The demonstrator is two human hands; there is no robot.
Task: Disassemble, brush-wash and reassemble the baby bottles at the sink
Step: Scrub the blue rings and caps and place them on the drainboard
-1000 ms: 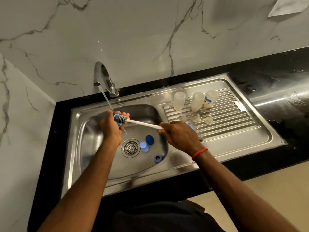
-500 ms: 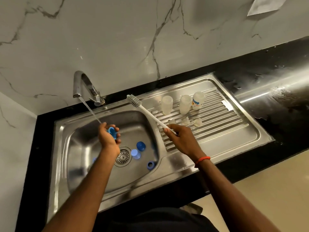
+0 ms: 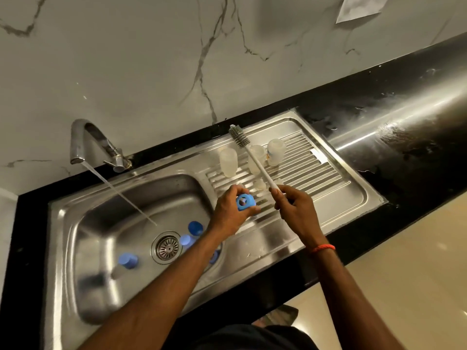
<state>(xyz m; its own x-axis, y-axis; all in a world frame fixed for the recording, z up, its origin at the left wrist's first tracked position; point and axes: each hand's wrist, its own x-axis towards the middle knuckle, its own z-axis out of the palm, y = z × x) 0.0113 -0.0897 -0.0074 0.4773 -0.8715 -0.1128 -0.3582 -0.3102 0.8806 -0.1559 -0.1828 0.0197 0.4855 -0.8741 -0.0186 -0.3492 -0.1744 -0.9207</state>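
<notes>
Nearest, the right wrist wears a red thread bracelet (image 3: pixel 323 247). In the stainless steel sink basin (image 3: pixel 101 223), round blue plastic caps (image 3: pixel 129 260) lie around the round metal drain strainer (image 3: pixel 166 247): one is on its left, and the others are on its right, partly behind the left forearm. Above the near part of the ribbed steel drainboard (image 3: pixel 328 178), the left hand (image 3: pixel 227 213) holds a blue plastic bottle ring (image 3: pixel 245 202), with fingers and thumb curled round it. Just beside it, the right hand (image 3: pixel 297 210) is closed round the handle of a white long-handled bottle brush (image 3: pixel 257 165). The grey bristle head of the brush points up and away. Three translucent plastic baby bottles (image 3: pixel 228 162) stand on the drainboard, and the brush crosses in front of the middle one. Small clear pieces lie before them, too blurred to name. Farther left, water runs from the curved chrome faucet (image 3: pixel 83 140) into the basin
</notes>
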